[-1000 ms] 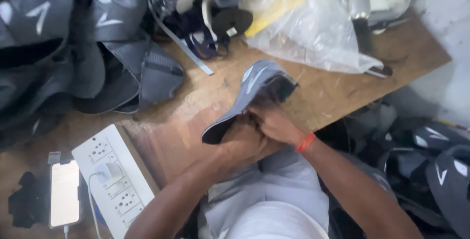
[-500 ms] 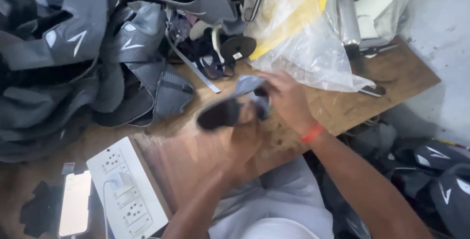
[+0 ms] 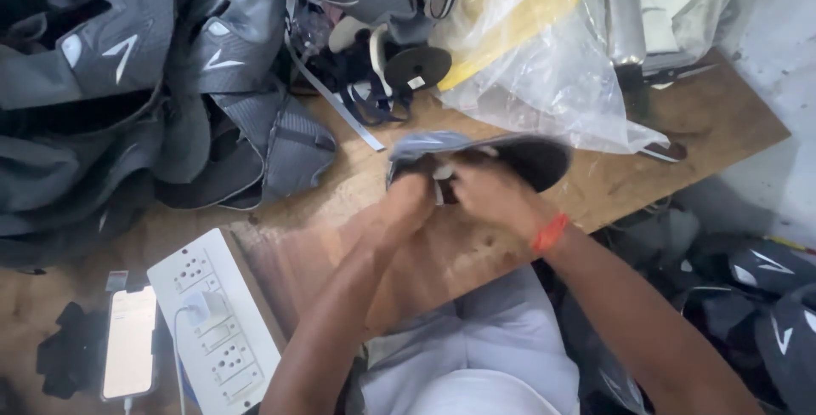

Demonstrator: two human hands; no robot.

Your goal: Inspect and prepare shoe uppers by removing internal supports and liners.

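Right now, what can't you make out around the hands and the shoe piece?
Head view only:
- Fingertips of the left hand and right hand: motion-blurred and overlapping, so the exact grip is unclear.
- Shoe piece: its near side is hidden behind both hands.
- Machine: veiled by the plastic bag, cut off by the top edge.

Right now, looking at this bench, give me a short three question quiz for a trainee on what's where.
1. True or false: both hands grip the grey shoe upper over the wooden bench.
2. Which wrist wears the orange band? A) left B) right
3. What lies left of the white power strip?

Key:
1. True: left hand and right hand both hold it.
2. B
3. A lit phone, on its cable.
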